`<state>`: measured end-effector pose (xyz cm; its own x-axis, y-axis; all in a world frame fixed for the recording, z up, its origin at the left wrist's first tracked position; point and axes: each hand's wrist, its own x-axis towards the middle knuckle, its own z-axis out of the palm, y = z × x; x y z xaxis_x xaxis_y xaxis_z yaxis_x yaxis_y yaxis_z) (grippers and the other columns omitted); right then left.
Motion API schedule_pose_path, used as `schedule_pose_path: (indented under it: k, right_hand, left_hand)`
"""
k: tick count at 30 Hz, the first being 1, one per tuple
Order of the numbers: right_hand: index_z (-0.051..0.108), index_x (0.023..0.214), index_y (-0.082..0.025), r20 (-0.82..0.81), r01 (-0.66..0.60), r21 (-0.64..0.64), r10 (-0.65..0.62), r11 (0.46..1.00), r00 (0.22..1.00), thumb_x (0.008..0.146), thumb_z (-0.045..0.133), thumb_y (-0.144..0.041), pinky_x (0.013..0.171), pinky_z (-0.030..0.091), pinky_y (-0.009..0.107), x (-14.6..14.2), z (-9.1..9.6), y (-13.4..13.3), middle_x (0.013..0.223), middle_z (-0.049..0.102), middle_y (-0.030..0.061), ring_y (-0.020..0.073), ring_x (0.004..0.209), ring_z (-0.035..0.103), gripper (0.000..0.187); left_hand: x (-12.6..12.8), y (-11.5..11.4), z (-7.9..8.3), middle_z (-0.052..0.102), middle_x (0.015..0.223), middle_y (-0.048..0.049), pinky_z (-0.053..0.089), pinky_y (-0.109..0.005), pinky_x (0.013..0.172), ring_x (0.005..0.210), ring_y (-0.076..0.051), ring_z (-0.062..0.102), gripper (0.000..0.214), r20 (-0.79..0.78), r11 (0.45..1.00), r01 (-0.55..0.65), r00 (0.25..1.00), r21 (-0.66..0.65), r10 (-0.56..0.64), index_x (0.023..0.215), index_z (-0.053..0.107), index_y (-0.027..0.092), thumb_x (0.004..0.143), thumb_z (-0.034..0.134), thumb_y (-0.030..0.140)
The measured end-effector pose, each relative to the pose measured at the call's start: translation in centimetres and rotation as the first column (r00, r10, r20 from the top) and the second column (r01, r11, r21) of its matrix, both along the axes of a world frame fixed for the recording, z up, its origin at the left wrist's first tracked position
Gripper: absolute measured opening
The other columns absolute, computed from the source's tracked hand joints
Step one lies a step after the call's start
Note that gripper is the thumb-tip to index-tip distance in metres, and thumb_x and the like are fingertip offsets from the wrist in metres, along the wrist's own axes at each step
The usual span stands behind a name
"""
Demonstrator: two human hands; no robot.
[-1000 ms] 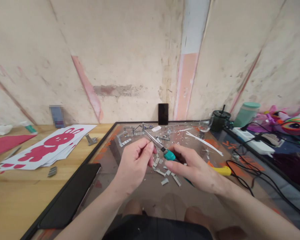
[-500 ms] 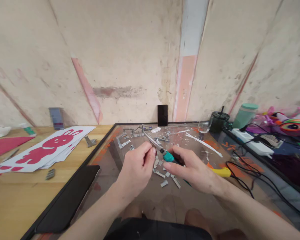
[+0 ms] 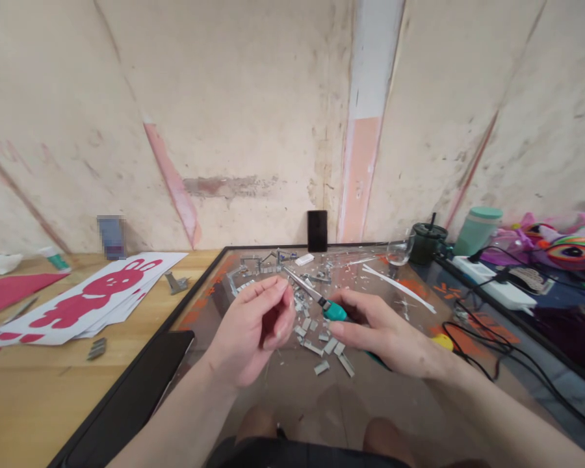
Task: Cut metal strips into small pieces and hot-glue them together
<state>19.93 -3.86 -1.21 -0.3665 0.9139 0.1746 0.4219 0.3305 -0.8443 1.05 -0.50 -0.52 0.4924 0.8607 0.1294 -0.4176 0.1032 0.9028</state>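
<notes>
My left hand (image 3: 253,331) is turned palm towards me over the glass tabletop (image 3: 283,396), with its fingers curled in and the tips close together; I cannot make out what they hold. My right hand (image 3: 385,331) grips a teal-handled tool (image 3: 334,312) whose thin metal tip points up and left, ending just right of my left fingertips. Several small grey pieces (image 3: 322,344) lie scattered on the glass between and below both hands.
A black phone (image 3: 127,390) lies at the glass's left edge, and another dark phone (image 3: 317,231) leans on the wall. Rabbit print sheets (image 3: 88,299) cover the wooden table. On the right are a glass (image 3: 400,250), a dark cup (image 3: 429,240), a green tumbler (image 3: 478,224), a power strip (image 3: 497,283), cables and a yellow handle (image 3: 441,341).
My left hand has rolled palm-up and drawn slightly left, away from the tool's tip. My right hand has kept its grip on the tool. The camera has tilted a little.
</notes>
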Motion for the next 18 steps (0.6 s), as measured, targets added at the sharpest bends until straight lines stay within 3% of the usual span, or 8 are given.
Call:
schedule_pose_path:
  k: [3, 5, 9, 13, 15, 18]
  right_hand:
    - [0.056, 0.090, -0.017, 0.031, 0.014, 0.005, -0.014, 1.000, 0.999, 0.084, 0.050, -0.045, 0.063, 0.038, 0.028, -0.1, -0.1, -0.1, 0.077, 0.052, 0.0004, 0.0134, 0.070, 0.044, 0.029]
    - [0.056, 0.088, -0.018, 0.025, 0.011, -0.007, -0.010, 1.000, 1.000, 0.084, 0.050, -0.045, 0.062, 0.037, 0.027, -0.2, -0.2, -0.1, 0.075, 0.050, -0.0006, 0.0126, 0.068, 0.043, 0.029]
    - [0.052, 0.080, -0.017, -0.110, -0.067, -0.118, 0.054, 0.991, 0.993, 0.083, 0.050, -0.047, 0.055, 0.035, 0.024, -0.6, -0.4, -0.1, 0.068, 0.046, -0.0021, 0.0104, 0.061, 0.042, 0.030]
    - [0.047, 0.077, -0.017, -0.294, -0.177, -0.301, 0.085, 0.937, 0.952, 0.079, 0.051, -0.051, 0.049, 0.036, 0.023, -1.1, -0.4, -0.1, 0.064, 0.047, -0.0026, 0.0094, 0.053, 0.046, 0.034]
    - [0.046, 0.077, -0.018, -0.297, -0.167, -0.302, 0.074, 0.939, 0.952, 0.078, 0.051, -0.052, 0.049, 0.037, 0.023, -1.2, -0.3, 0.0, 0.063, 0.047, -0.0028, 0.0095, 0.053, 0.045, 0.035]
    - [0.049, 0.076, -0.018, -0.149, -0.061, -0.125, 0.042, 0.990, 0.988, 0.081, 0.051, -0.049, 0.055, 0.037, 0.024, -1.0, -0.3, 0.0, 0.067, 0.048, -0.0020, 0.0108, 0.060, 0.044, 0.031]
  left_hand:
    - [0.0, 0.2, -0.3, 0.041, 0.039, 0.0060, 0.016, -0.016, 0.036, 0.035, -0.003, 0.025, 0.026, -0.100, 0.992, -0.104, 0.989, 0.073, 0.111, 0.061, 0.050, 0.016, 0.083, 0.049, 0.028]
    - [0.0, 0.4, -0.6, 0.042, 0.040, 0.0058, 0.018, -0.016, 0.037, 0.036, -0.004, 0.028, 0.026, -0.193, 0.961, -0.190, 0.954, 0.199, 0.229, 0.062, 0.050, 0.016, 0.083, 0.049, 0.030]
    - [-0.2, 0.7, -1.3, 0.046, 0.046, 0.0047, 0.024, -0.017, 0.039, 0.042, -0.006, 0.036, 0.025, -0.330, 0.807, -0.261, 0.813, 0.529, 0.479, 0.065, 0.052, 0.017, 0.085, 0.045, 0.030]
    - [-0.2, 0.7, -1.5, 0.047, 0.050, 0.0036, 0.030, -0.018, 0.046, 0.048, -0.007, 0.040, 0.027, -0.342, 0.659, -0.270, 0.684, 0.702, 0.644, 0.061, 0.049, 0.017, 0.086, 0.044, 0.027]
    - [-0.2, 0.6, -1.3, 0.048, 0.050, 0.0035, 0.031, -0.018, 0.045, 0.046, -0.006, 0.040, 0.028, -0.346, 0.703, -0.282, 0.715, 0.653, 0.608, 0.061, 0.050, 0.017, 0.086, 0.045, 0.029]
    - [-0.2, 0.6, -0.7, 0.050, 0.047, 0.0035, 0.026, -0.017, 0.038, 0.039, -0.006, 0.037, 0.026, -0.302, 0.906, -0.241, 0.886, 0.347, 0.351, 0.068, 0.054, 0.017, 0.085, 0.046, 0.035]
